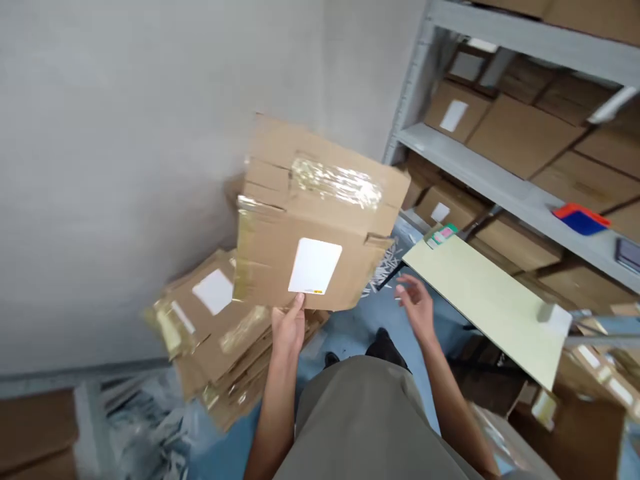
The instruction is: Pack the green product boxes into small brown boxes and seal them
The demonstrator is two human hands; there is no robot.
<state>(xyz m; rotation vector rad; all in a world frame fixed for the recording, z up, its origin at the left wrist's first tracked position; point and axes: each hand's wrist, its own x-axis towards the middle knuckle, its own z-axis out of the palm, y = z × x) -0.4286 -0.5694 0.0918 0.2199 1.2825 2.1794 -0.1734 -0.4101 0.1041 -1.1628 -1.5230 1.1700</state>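
Note:
My left hand [289,328] grips the bottom edge of a flattened cardboard box [265,257], its thumb on the front face. The box is held up, slightly tilted, with shiny tape [337,181] across its upper part and a white label [315,267] low on its face. My right hand [417,307] is off to the right in the air, fingers apart and bent, holding nothing that I can see. It is close to the left end of a pale table [490,293]. Behind the held box, a stack of flattened cardboard boxes [220,340] leans near the wall.
At right a grey metal shelf [475,160] holds several cardboard boxes, with a red and blue item [581,219] on its ledge. Plastic scraps [145,427] lie at lower left. A plain wall [150,133] rises behind. Cardboard [565,433] lies below the table.

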